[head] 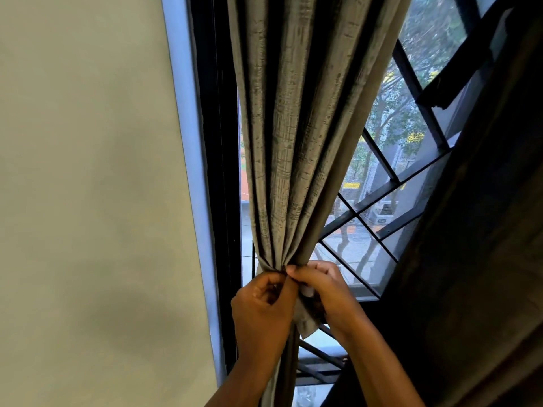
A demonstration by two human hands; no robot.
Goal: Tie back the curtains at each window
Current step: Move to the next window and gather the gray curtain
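Observation:
A grey-brown textured curtain (296, 127) hangs in front of the window and is gathered into a tight bunch low in the view. A pale tie-back band (305, 323) wraps the bunch, its loose end hanging between my hands. My left hand (261, 306) grips the band at the left of the gather with curled fingers. My right hand (326, 289) pinches the band and fabric from the right, fingertips meeting the left hand's. Most of the band is hidden under my fingers.
A black window frame (219, 171) runs down beside a plain wall (88, 186) on the left. Black diagonal grille bars (379, 160) cross the glass behind the curtain. A second dark curtain (476, 245) fills the right side.

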